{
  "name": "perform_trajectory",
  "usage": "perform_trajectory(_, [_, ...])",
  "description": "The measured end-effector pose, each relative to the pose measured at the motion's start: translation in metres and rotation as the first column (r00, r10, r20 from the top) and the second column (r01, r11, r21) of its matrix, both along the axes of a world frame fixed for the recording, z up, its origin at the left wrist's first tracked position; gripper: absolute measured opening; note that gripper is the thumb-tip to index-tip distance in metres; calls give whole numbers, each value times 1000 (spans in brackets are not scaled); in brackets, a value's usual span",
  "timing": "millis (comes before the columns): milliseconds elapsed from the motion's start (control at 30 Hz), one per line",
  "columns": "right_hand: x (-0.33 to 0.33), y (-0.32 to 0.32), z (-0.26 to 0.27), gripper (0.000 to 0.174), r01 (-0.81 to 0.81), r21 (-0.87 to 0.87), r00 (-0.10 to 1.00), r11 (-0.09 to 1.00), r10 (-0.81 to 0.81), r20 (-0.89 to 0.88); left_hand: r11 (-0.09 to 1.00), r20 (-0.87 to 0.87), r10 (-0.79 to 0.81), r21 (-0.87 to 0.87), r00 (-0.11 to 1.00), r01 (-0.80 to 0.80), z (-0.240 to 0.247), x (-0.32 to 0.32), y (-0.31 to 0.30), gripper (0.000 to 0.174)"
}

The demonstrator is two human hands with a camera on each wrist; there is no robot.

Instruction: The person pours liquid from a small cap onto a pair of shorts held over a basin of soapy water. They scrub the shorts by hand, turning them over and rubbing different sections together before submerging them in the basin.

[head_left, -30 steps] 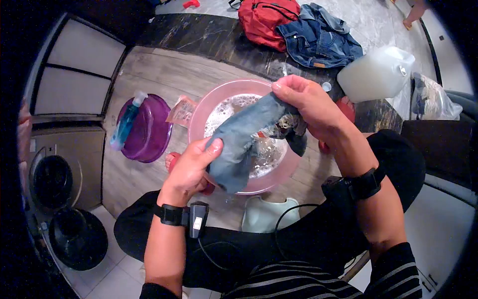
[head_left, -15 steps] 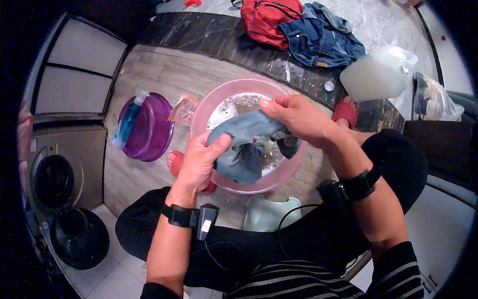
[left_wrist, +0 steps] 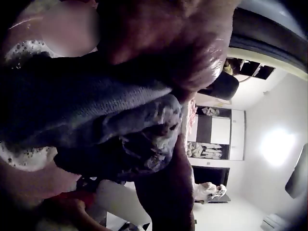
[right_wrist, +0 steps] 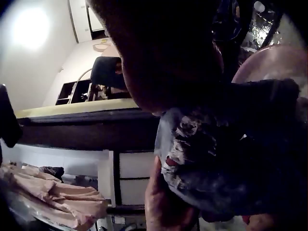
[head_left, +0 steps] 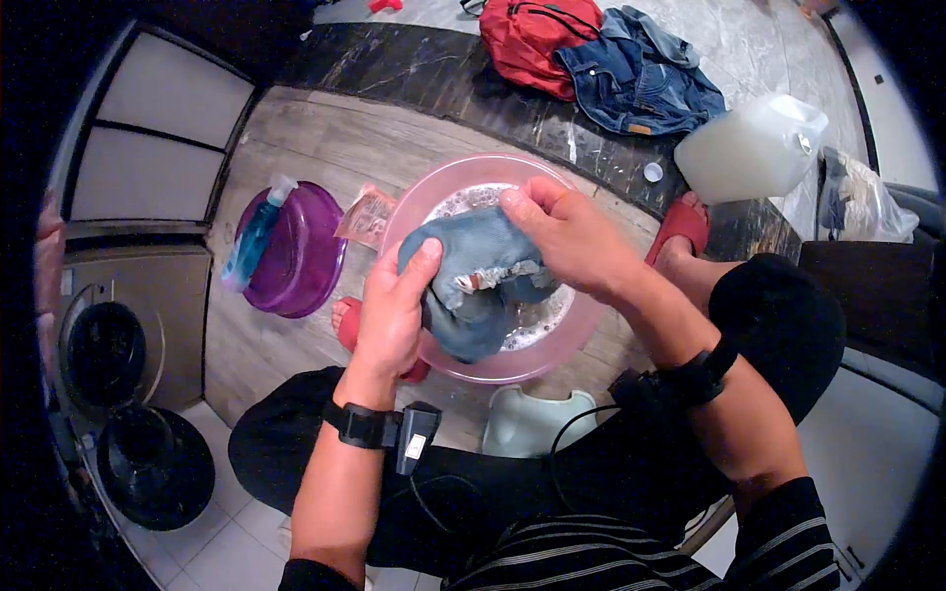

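Both hands hold a wet blue denim garment (head_left: 463, 241) over a pink basin (head_left: 583, 335) of foamy water (head_left: 537, 337). At the garment's left end, my left hand (head_left: 392, 305) grips it with the thumb on top. The thumb and fingers of my right hand (head_left: 572, 236) pinch its upper right edge. A frayed pale strip with a small red-orange patch faces up between the hands. The right wrist view shows the dark, bunched denim (right_wrist: 216, 149) with the left hand (right_wrist: 168, 207) under its edge. In the left wrist view, the folded denim (left_wrist: 101, 110) hangs below the left hand.
Left of the basin, a blue liquid bottle (head_left: 258, 236) lies across a purple basin (head_left: 320, 271), near a pink packet (head_left: 367, 215). A pale stool (head_left: 537, 422) sits close in front. Beyond are a red bag (head_left: 537, 44), a denim jacket (head_left: 641, 84) and a white jug (head_left: 754, 148).
The hands have drawn closer together, the right moving left and down, the left slightly up. The stretched garment is now bunched, its frayed strip turned toward the head camera.
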State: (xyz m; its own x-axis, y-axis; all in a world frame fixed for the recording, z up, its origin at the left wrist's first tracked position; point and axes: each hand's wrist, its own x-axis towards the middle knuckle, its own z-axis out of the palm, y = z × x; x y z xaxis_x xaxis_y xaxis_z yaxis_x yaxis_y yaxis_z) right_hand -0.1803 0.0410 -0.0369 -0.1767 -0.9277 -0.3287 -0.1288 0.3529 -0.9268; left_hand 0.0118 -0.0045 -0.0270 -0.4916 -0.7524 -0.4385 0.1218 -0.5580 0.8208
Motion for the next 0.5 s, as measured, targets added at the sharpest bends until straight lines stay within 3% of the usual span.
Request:
perform_trajectory(67, [16, 1, -13, 34, 115, -168, 982, 979, -137, -130, 998, 36, 67, -16, 997, -66, -4, -6, -2, 29])
perform_trajectory(133, [36, 6, 8, 28, 111, -208, 950, 972, -165, -264, 994, 81, 97, -62, 992, -92, -11, -9, -3, 30])
perform_trajectory(233, [70, 16, 23, 23, -8, -175, 972, 985, -33, -232, 979, 206, 154, -165, 966, -121, -10, -20, 2, 40])
perform_trajectory(267, [71, 14, 20, 22, 34, -175, 960, 984, -81, -268, 974, 280, 159, -199, 947, -105, -8, -22, 8, 43])
perform_trajectory(333, [69, 4, 6, 21, 115, -178, 926, 977, -170, -337, 979, 285, 198, -97, 938, -178, 8, -38, 22, 46])
perform_trajectory(433, [59, -18, 0, 21, 348, -214, 879, 913, -397, -264, 926, 422, 171, -378, 890, 1, 11, -37, 28, 45])
perform_trajectory(467, [71, -7, 3, 22, 310, -285, 888, 907, -383, -255, 915, 462, 129, -397, 877, 76, 5, -33, 17, 45])
perform_trajectory(500, [80, 1, 20, 23, 253, -188, 934, 949, -290, -209, 896, 515, 72, -409, 854, 171, -3, -25, 2, 44])
